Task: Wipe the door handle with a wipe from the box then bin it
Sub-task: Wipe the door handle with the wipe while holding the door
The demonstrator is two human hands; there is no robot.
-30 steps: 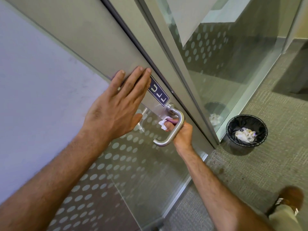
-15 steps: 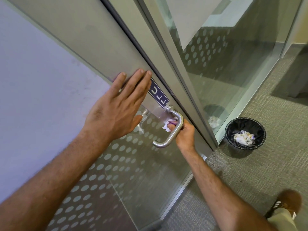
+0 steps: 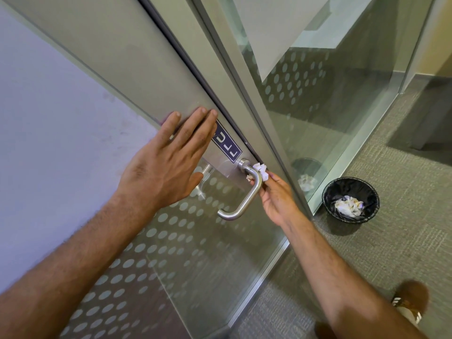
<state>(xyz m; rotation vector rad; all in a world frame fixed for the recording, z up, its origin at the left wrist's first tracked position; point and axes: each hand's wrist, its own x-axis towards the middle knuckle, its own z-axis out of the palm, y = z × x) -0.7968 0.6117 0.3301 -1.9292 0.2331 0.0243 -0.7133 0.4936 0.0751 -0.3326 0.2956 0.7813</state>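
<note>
Door handle [image 3: 247,192] is rubbed at its top bend with wipe [image 3: 261,170], pinched in right hand [image 3: 277,199]. Left hand [image 3: 166,165] is pressed flat, fingers apart, on door [image 3: 127,57].

One sign could be read: a dark blue label [image 3: 227,144] with white capital letters, stuck on the metal plate of the glass door [image 3: 156,77] just above the door handle [image 3: 244,192]. The letters "ULL" showed, seen tilted and upside down; the left hand [image 3: 168,165] lay flat over the label's upper end, hiding its first letter. No other writing was legible.
</note>
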